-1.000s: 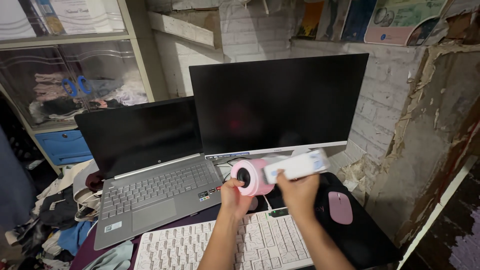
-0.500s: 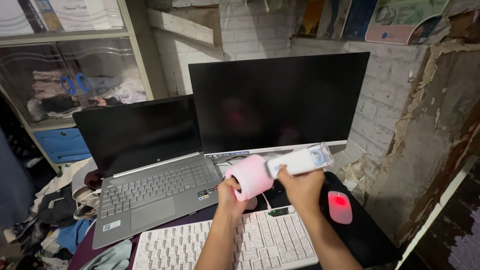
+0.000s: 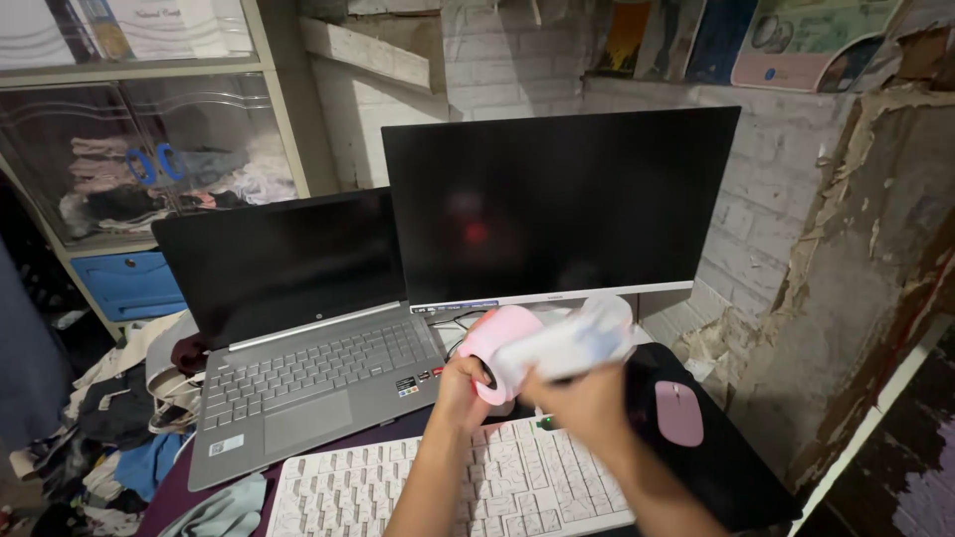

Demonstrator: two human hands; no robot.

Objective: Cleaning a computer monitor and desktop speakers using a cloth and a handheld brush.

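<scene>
We see white stick thing [image 3: 562, 348] swing down and left since half second ago, now blurry, crossing pink round thing [image 3: 497, 350]. Right hand [image 3: 577, 403] wraps stick; fingers smeared. Left hand [image 3: 463, 390] grips pink thing from below, above white keyboard [image 3: 448, 487]. Pink mouse [image 3: 678, 413] no longer glows red. Dark monitor [image 3: 557, 204], laptop [image 3: 298, 338] behind.

Smooth pink plastic speaker [image 3: 502, 346], glossy black monitor [image 3: 557, 204], matt silver laptop [image 3: 308, 383], rough peeling wall [image 3: 856, 278]
</scene>
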